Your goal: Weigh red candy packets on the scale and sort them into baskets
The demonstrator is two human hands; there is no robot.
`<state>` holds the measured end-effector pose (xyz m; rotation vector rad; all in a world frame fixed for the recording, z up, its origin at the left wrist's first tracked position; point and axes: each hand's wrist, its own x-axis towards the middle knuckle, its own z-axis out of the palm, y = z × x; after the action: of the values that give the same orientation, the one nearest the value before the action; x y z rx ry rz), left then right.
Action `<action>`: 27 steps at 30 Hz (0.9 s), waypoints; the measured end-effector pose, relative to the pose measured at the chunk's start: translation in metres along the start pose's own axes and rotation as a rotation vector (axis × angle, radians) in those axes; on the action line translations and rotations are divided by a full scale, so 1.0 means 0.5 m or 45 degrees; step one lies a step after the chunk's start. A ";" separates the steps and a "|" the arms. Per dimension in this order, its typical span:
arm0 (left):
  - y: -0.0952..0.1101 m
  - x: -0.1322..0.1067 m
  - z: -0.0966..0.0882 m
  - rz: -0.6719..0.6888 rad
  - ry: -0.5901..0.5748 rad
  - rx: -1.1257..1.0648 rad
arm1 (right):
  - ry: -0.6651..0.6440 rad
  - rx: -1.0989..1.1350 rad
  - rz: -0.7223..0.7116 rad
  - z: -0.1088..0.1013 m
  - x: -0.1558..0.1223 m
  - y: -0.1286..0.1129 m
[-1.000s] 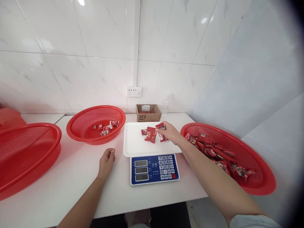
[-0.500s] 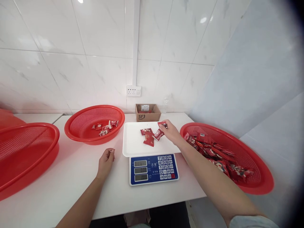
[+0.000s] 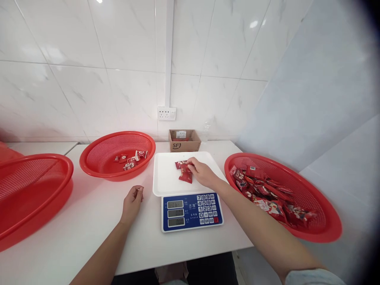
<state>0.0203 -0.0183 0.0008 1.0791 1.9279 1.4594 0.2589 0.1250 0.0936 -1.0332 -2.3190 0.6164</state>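
A blue-faced scale (image 3: 191, 211) with a white tray (image 3: 166, 178) stands mid-table. A few red candy packets (image 3: 184, 171) lie on the tray. My right hand (image 3: 200, 172) rests over them, its fingers curled down onto the packets. My left hand (image 3: 132, 200) lies on the table left of the scale in a loose fist with nothing visible in it. A red basket (image 3: 320, 225) at the right holds several red packets (image 3: 267, 194). Another red basket (image 3: 97, 166) behind my left hand holds several packets (image 3: 130, 159).
A third red basket (image 3: 29, 206) sits at the far left edge. A small cardboard box (image 3: 184, 141) stands against the tiled wall behind the scale, under a wall socket (image 3: 167, 113). The white table (image 3: 89, 233) ends close to my body.
My right hand moved left and down from the tray's right side onto the candy packets in the tray's middle. My left hand stayed put.
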 end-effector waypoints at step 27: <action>-0.014 0.007 0.000 0.018 -0.021 0.046 | -0.299 -0.356 -0.106 0.015 -0.021 -0.026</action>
<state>0.0162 -0.0164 -0.0057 1.1195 1.9464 1.4235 0.2529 0.1076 0.0927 -1.0243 -2.6978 0.4061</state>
